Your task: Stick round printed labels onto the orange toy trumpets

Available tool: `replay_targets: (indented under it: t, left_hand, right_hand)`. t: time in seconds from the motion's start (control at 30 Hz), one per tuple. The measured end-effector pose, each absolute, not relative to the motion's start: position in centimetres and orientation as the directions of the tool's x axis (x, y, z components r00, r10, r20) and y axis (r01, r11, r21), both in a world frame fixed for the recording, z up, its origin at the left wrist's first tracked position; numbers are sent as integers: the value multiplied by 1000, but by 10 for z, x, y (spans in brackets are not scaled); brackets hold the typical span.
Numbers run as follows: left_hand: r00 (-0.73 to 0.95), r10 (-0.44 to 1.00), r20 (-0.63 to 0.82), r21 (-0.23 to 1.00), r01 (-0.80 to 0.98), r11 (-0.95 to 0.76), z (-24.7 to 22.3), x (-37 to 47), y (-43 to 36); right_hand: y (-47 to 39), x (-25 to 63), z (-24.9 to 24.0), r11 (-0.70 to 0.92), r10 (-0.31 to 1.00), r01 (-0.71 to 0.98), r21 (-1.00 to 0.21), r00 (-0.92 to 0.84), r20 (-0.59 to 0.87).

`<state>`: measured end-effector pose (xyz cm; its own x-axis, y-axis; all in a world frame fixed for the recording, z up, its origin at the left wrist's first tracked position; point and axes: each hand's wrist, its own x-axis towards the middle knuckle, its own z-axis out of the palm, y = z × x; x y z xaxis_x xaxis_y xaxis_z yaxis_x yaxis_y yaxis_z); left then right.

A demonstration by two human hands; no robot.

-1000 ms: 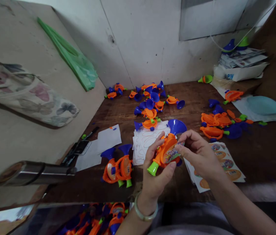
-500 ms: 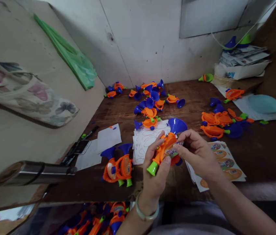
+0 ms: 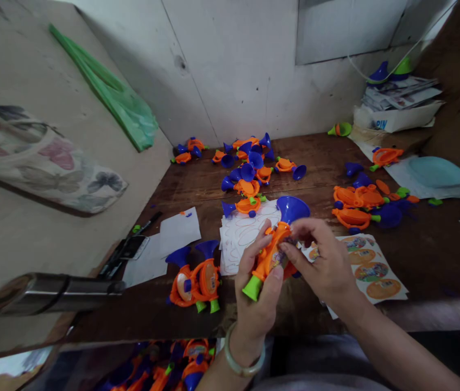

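My left hand (image 3: 256, 290) is wrapped around an orange toy trumpet (image 3: 269, 254), its green mouthpiece pointing down toward me and its blue bell pointing away. An oval printed sticker (image 3: 279, 255) lies against the trumpet's side. The fingers and thumb of my right hand (image 3: 329, 266) are closed at the sticker's upper edge, partly covering it. Beside my right hand are sticker sheets (image 3: 382, 271) with orange and colourful ovals. Left of my hands, two toy trumpets (image 3: 195, 282) stand together on the brown table (image 3: 140, 309).
Used backing sheets (image 3: 233, 244) lie behind my hands. More trumpets (image 3: 250, 187) are heaped farther back, and loose trumpet parts (image 3: 360, 198) at right. At left are a steel flask (image 3: 54, 293) and a phone (image 3: 136, 248). Several trumpets (image 3: 164, 374) fill a space below the table's edge.
My right fingers have moved slightly left and closer to the trumpet, and the sticker now lies flatter against its side. The whole view has shifted slightly.
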<state>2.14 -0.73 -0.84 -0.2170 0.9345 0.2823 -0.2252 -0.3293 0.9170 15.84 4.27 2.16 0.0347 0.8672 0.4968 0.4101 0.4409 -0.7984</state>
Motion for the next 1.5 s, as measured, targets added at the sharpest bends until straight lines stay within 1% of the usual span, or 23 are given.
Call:
replay_targets:
  t: [0.07,0.1,0.13,0.2,0.23,0.27,0.3,0.37,0.43,0.5,0.57,0.67,0.73,0.8,0.87,0.93,1.0,1.03,1.1,1.17,1.3,1.4,1.5]
  left_hand:
    - [-204,936,287,919,-216,-329,-9,16,-11]
    - [-210,928,308,922,-176,-345,-9,9,-13]
    - [-229,911,343,924,-92,-371,-8,-1,-15]
    - [-276,843,462,885,204,-418,-9,-31,-20]
    - [-280,803,526,826,392,-404,-10,-49,-23]
    - [-240,777,581,735,564,-375,-13,-68,-25]
    - [-163,784,599,635,694,-340,-18,-87,-26]
    - [-117,819,562,496,840,-221,-30,-119,-29]
    - [-82,896,435,388,916,-104,-43,-139,-33]
    - [-57,956,288,284,958,-28,-52,-149,-36]
    - [-47,979,197,208,978,5,-56,-150,-39]
    - [-46,981,189,158,987,16,-57,-144,-39]
    - [-54,970,238,129,991,24,-56,-137,-35]
    - [-30,948,316,108,994,-5,-57,-125,-28]
    - [42,915,402,124,987,-100,-58,-109,-17]
    - [132,874,467,175,956,-237,-59,-88,-2]
    - [175,857,485,258,908,-331,-58,-68,16]
    - [165,864,475,320,883,-344,-56,-59,26]
    - [90,900,427,457,837,-301,-50,-45,47]
    - [-3,924,382,558,798,-228,-43,-36,68]
    - [-87,938,337,639,752,-160,-29,-28,97]
    - [-99,943,319,701,695,-164,-20,-24,105]
    - [-105,943,315,749,637,-179,-14,-22,104]
  right_hand:
    - [52,165,13,496,759,541,-679,109,642]
    - [58,171,9,507,719,583,-635,121,685]
    - [64,180,5,511,704,610,-605,107,702]
    - [73,199,0,484,756,650,-586,26,654]
    - [76,209,0,442,814,687,-577,-39,579]
    - [79,217,0,392,876,735,-554,-114,468]
    - [80,223,1,345,924,785,-515,-189,331]
    - [84,224,4,307,949,853,-423,-305,74]
    - [90,212,6,316,928,873,-370,-366,-69]
    - [98,191,4,305,920,895,-324,-365,-142]
    - [108,171,-2,273,917,926,-261,-333,-219]
    - [118,153,-14,237,906,952,-195,-289,-308]
    - [122,149,-21,215,898,960,-181,-267,-350]
    - [125,150,-28,183,894,965,-189,-244,-377]
    - [127,152,-32,147,895,964,-222,-226,-385]
    - [128,156,-34,121,902,951,-284,-225,-368]
    - [129,162,-33,114,917,924,-366,-240,-320]
    - [129,165,-32,119,924,903,-413,-253,-286]
    - [128,172,-29,144,938,846,-513,-282,-202]
    - [124,178,-27,180,945,769,-613,-309,-109]
    - [110,186,-26,267,941,586,-765,-328,77]
    - [98,186,-28,320,934,471,-822,-305,189]
    - [90,186,-30,337,934,397,-854,-257,249]
